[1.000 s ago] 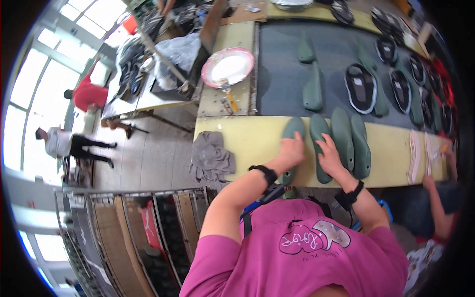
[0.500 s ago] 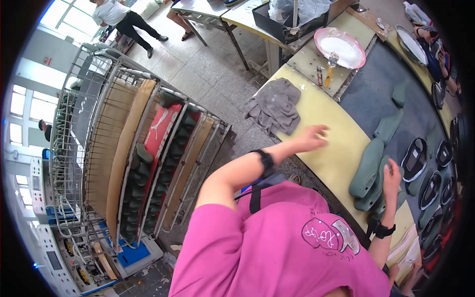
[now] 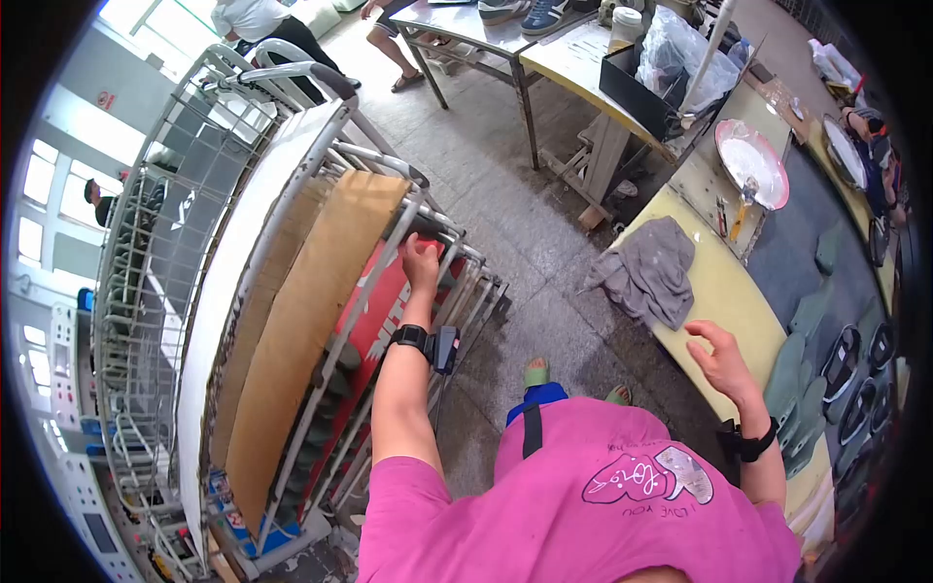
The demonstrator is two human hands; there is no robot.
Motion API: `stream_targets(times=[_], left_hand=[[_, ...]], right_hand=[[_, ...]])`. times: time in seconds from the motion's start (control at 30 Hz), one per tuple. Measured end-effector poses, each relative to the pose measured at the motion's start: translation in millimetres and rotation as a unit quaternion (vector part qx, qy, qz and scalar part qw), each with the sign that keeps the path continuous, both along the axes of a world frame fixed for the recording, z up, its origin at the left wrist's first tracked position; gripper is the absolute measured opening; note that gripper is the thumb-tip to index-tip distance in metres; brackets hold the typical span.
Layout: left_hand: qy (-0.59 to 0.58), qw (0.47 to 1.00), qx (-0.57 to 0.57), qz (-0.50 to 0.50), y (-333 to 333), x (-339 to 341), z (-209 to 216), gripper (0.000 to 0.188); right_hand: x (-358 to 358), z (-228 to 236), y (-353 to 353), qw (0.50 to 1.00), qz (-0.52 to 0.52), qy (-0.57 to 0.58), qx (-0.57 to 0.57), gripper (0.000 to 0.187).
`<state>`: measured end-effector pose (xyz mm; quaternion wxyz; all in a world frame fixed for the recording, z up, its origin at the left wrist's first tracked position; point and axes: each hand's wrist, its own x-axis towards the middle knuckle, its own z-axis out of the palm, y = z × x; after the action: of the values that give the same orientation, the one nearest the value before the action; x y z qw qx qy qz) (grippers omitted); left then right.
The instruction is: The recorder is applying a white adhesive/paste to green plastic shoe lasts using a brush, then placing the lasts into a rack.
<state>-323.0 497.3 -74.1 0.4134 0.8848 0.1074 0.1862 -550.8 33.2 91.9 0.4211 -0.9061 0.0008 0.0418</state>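
Note:
My left hand (image 3: pixel 421 264) reaches into the wheeled metal rack (image 3: pixel 355 321) on the left, over a red board (image 3: pixel 364 325). Its fingers look slightly bent and apart, and nothing shows in them. Dark green shoe soles (image 3: pixel 335 384) lie in a row on the rack's shelf, partly hidden by a brown board (image 3: pixel 326 291). Over the near edge of the yellow-topped worktable (image 3: pixel 743 296), my right hand (image 3: pixel 724 364) hangs open, fingers loosely curved and empty. More green shoe soles (image 3: pixel 802 389) lie on the table beyond it.
A crumpled grey cloth (image 3: pixel 651 272) overhangs the table's edge. Behind it stand a pink-rimmed bowl (image 3: pixel 748 160) of white stuff and a yellow-handled brush (image 3: pixel 744 204). Dark shoe uppers (image 3: pixel 844 364) lie at right. Other people are at the back and far right.
My left hand has swung from above the table to the rack on the left. My right hand has come away from the green soles toward the table's near edge. The view has turned left.

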Motion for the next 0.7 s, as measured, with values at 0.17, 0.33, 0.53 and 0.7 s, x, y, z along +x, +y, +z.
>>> stream_targets(times=[0.17, 0.33, 0.53, 0.7], left_hand=[[-0.13, 0.986, 0.07, -0.075, 37, 48, -10, 0.05], [-0.087, 0.977, 0.127, -0.148, 49, 12, -9, 0.05], [-0.034, 0.957, 0.201, -0.209, 16, 70, 8, 0.051], [-0.002, 0.933, 0.278, -0.229, 19, 63, 23, 0.051]], right_hand=[[27, -1, 59, 0.997, 0.033, 0.066, 0.02, 0.025], [30, 3, 85, 0.99, 0.003, 0.137, 0.01, 0.025], [36, 6, 96, 0.988, 0.003, 0.154, 0.006, 0.024], [50, -3, 98, 0.988, 0.063, 0.139, -0.004, 0.024]])
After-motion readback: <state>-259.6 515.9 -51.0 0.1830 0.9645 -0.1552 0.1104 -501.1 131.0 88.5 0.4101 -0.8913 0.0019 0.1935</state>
